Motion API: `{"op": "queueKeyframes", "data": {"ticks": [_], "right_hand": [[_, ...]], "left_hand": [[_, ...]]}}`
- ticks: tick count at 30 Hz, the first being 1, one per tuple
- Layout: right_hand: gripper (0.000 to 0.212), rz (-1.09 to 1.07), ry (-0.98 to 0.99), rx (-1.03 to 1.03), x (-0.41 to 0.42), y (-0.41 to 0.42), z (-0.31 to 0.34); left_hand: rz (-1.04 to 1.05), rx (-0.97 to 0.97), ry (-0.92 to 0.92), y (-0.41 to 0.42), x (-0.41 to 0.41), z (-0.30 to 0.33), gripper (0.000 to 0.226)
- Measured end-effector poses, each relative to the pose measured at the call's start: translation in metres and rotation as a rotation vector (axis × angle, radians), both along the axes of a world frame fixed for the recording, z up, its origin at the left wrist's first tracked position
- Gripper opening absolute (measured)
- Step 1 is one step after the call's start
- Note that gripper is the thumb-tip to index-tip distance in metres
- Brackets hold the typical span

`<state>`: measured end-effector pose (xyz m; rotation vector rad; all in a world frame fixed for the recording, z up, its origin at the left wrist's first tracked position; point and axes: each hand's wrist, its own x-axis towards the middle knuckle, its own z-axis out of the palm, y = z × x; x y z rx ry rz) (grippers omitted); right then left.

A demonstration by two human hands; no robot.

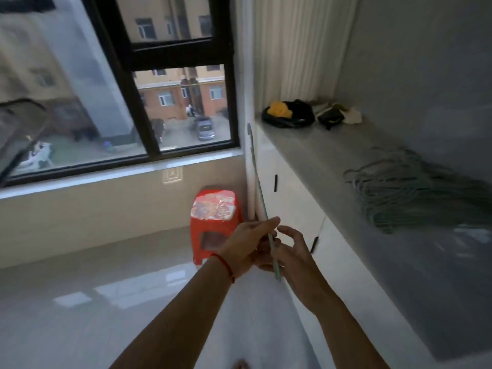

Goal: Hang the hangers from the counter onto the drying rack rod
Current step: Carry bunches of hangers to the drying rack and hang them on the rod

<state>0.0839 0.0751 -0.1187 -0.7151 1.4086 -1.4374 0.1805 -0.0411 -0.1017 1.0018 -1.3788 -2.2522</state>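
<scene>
A thin pale-green hanger (257,182) is seen edge-on, its hook up near the counter's corner. My left hand (249,243) grips it around the middle, index finger stretched along it. Just to the right, my right hand (291,251) has its fingers loosely curved; the hanger's lower end crosses in front of its palm, and no finger is plainly closed round it. A tangled pile of several matching green hangers (404,187) lies on the grey counter (314,153) at the right. No drying rack rod is in view.
A red plastic stool (214,222) stands on the floor just beyond my hands. White cabinet doors (290,201) run under the counter. Dark bags and cloths (290,113) sit at the counter's far end. A black-framed window (170,57) fills the left wall.
</scene>
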Motion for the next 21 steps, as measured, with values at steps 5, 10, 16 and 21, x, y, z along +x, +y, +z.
{"op": "queueKeyframes", "data": {"ticks": [5, 10, 16, 21], "right_hand": [[0.02, 0.197, 0.297, 0.027, 0.081, 0.005, -0.005], [0.009, 0.452, 0.389, -0.081, 0.178, -0.008, -0.005], [0.013, 0.781, 0.391, -0.218, 0.315, 0.001, 0.025], [0.009, 0.925, 0.438, -0.31, 0.423, 0.019, 0.045]], "left_hand": [[0.331, 0.041, -0.112, 0.036, 0.133, -0.021, 0.046], [0.569, 0.198, -0.163, 0.084, 0.262, -0.028, 0.048], [0.858, 0.333, -0.103, 0.139, 0.395, -0.021, 0.045], [1.025, 0.352, -0.039, 0.178, 0.502, -0.007, 0.047]]}}
